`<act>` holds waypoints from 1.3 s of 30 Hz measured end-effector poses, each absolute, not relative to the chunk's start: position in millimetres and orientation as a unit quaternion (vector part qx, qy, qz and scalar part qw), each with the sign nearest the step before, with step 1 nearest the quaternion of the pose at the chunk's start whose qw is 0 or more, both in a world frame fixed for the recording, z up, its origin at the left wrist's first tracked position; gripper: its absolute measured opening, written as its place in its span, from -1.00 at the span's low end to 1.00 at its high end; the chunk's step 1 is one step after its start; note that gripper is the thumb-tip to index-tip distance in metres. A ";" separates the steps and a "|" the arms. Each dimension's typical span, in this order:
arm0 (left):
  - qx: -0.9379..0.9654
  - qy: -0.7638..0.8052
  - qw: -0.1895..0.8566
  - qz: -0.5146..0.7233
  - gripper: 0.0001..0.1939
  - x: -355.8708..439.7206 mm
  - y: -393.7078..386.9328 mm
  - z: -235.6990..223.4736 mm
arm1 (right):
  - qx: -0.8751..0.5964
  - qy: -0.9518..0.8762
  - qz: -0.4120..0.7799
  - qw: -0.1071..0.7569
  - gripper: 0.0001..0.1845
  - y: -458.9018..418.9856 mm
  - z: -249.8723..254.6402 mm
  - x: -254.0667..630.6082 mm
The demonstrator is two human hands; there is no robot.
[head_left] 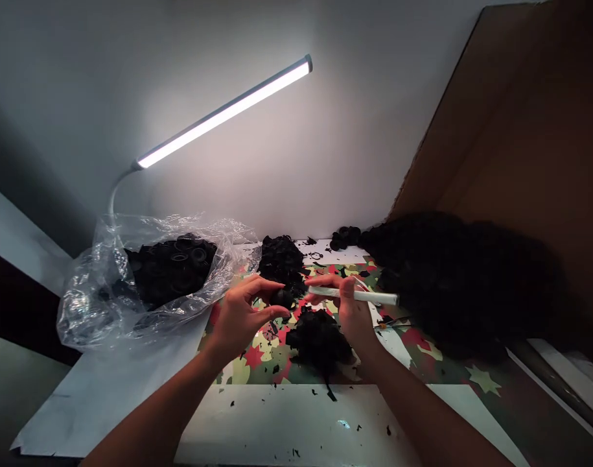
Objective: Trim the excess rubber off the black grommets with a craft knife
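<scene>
Leans at 1 to 2 o'clock from the centre of the view, a brown cardboard panel (514, 130) with a ragged edge. Spreads toward 5 and 6 o'clock, a smooth camouflage-patterned sheet (238, 373) in green, red and cream. Bulks dark and soft-edged at 3 to 4 o'clock, a large black heap (471, 279). Gapes between 8 and 9 o'clock, a crinkled clear plastic bag (82, 314) holding black, partly ring-shaped pieces (174, 266). Slants at 11 o'clock, a lit tube lamp (225, 115).

Held near 7 o'clock in the left hand (238, 319), a small, rounded black piece (281, 298), caught between thumb and fingertips in a part-open C. Gripped near 4 to 5 o'clock in the right hand (353, 316), a slim white pen-like tool (380, 298), thumb across the shaft, fingers pointing toward 9 o'clock. Piled at 6 o'clock between the forearms, a ragged front mound (318, 338); behind, a rear mound (279, 254). Strewn over sheet and pale surface (247, 425), tiny black scraps (388, 430).
</scene>
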State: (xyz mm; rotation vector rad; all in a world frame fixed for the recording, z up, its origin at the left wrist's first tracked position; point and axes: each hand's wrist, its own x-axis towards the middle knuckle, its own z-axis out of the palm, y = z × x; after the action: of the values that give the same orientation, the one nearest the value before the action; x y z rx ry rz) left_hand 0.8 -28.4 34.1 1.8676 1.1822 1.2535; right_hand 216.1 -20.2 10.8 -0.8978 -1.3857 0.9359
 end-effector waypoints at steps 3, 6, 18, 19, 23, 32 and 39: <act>0.710 0.448 0.292 0.459 -0.69 3.2 -29.0 36.3 | -0.353 -0.614 0.384 0.592 -0.71 -25.5 15.5 211.5; 0.708 0.449 0.315 0.444 -0.74 5.4 -28.7 35.2 | -0.325 -0.621 0.383 0.602 -0.87 -32.6 17.5 206.6; 0.712 0.445 0.338 0.425 -0.75 6.6 -26.8 27.8 | -0.375 -0.677 0.345 0.531 -0.84 -40.8 20.9 204.5; 0.712 0.447 0.336 0.425 -0.76 6.5 -26.8 27.8 | -0.376 -0.680 0.344 0.527 -0.84 -40.3 20.9 204.6; 0.711 0.459 0.324 0.423 -0.78 5.9 -27.3 28.4 | -0.381 -0.698 0.337 0.505 -0.85 -38.8 20.1 205.6; 0.720 0.453 0.320 0.416 -0.79 4.8 -26.7 28.3 | -0.353 -0.760 0.258 0.480 -0.82 -35.5 19.7 209.4; 0.710 0.446 0.365 0.405 -0.78 3.1 -24.2 21.6 | -0.302 -0.819 0.144 0.467 -0.82 -35.3 13.2 207.4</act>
State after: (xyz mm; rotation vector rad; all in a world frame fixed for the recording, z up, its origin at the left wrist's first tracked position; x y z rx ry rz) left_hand 3.1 -24.2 21.6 1.8255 1.1475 1.0430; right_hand 207.4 -35.3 13.2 -0.7413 -2.0089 0.3526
